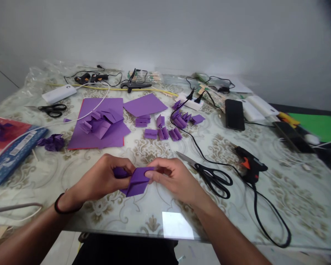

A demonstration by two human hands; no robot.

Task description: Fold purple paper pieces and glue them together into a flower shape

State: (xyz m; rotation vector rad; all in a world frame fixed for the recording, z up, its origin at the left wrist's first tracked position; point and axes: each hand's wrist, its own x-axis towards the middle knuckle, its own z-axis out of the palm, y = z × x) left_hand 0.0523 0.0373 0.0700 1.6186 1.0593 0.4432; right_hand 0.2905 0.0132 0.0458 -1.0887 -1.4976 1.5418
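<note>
Between my two hands, just above the table's near part, is a folded piece of purple paper (138,183). My left hand (107,176) grips its left side, fingers bent around the fold. With thumb and fingers, my right hand (169,176) pinches its upper right edge. Beyond the hands, several small folded purple paper pieces (150,133) lie in groups. A larger folded purple shape (100,123) rests on purple sheets (84,141) at the left. Black-handled scissors (212,176) lie to the right of my right hand, blades partly open.
A glue gun (251,164) lies at the right, its black cord looping over the table. Phones (234,115), a power strip (191,102), another pair of scissors (53,109) and crumpled purple paper (52,142) surround the work. A wall (165,33) stands behind.
</note>
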